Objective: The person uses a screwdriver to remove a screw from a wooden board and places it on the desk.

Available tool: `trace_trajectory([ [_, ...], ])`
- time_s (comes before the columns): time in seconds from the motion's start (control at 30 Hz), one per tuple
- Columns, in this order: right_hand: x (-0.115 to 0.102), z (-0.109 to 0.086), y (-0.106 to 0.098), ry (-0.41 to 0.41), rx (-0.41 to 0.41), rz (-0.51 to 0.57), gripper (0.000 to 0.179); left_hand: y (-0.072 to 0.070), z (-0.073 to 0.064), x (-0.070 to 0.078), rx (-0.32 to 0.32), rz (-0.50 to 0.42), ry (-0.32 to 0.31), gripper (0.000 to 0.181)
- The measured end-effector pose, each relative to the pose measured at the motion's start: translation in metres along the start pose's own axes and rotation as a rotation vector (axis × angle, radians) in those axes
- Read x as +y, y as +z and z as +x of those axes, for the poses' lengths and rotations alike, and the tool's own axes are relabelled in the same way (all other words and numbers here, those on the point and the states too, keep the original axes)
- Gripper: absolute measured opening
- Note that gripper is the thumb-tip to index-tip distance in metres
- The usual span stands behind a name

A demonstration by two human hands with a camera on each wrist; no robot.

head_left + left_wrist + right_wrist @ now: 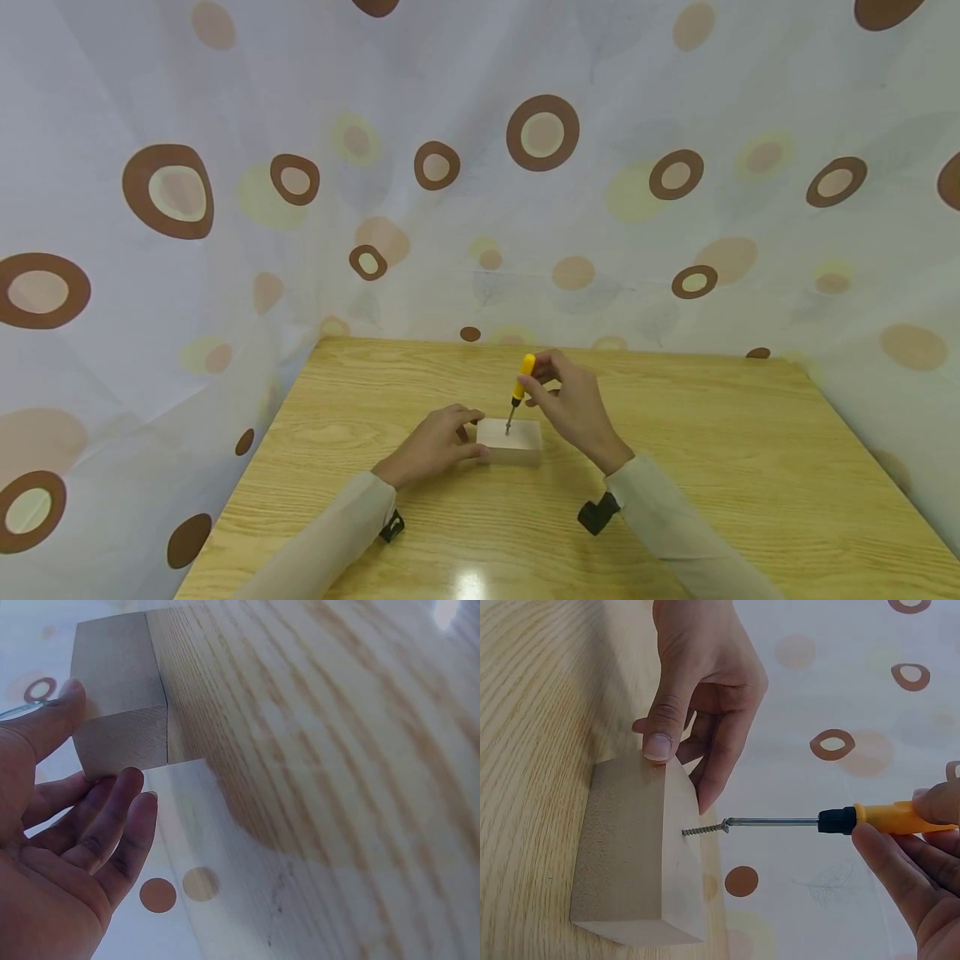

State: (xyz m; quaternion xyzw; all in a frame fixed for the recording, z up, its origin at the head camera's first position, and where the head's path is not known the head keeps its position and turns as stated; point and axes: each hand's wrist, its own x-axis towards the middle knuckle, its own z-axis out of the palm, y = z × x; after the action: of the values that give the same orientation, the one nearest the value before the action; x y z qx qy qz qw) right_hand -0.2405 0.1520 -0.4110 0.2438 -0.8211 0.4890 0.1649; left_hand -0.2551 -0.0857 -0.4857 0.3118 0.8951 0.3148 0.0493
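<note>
Wooden block [512, 457] lay flat on the wood-grain table [712, 433], near the middle. Left hand [431, 446] gripped its left end, thumb on the near side, fingers toward the far side. Steel screw [703, 830] stood in the upper face, much of its threaded shank exposed. Right hand [576, 407] grasped a yellow-and-black screwdriver [838, 820] by the handle, tip at the screw head. Dotted sheet [480, 83] hung behind.

The table [757, 442] offers passage at far right; left hand [433, 442], block [519, 456], screwdriver [521, 386] and right hand [576, 408] bar its middle.
</note>
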Motion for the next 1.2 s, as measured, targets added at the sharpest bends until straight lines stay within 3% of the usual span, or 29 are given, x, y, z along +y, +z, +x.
trace_trajectory([
  [0.4,0.007,0.001,-0.001,0.081,0.026,0.024,0.022,0.000,0.001,0.001,0.007,-0.009,0.006,0.064],
  [0.9,0.017,0.001,-0.002,0.079,0.068,0.089,0.023,0.001,0.000,-0.002,-0.006,-0.021,0.003,0.066],
  [1.03,0.015,0.001,-0.001,0.042,0.024,0.066,0.026,0.002,0.001,-0.002,-0.006,-0.020,0.001,0.066],
  [1.2,0.009,0.003,-0.002,-0.115,-0.089,-0.093,0.033,0.001,0.000,-0.002,-0.008,-0.023,-0.003,0.064],
])
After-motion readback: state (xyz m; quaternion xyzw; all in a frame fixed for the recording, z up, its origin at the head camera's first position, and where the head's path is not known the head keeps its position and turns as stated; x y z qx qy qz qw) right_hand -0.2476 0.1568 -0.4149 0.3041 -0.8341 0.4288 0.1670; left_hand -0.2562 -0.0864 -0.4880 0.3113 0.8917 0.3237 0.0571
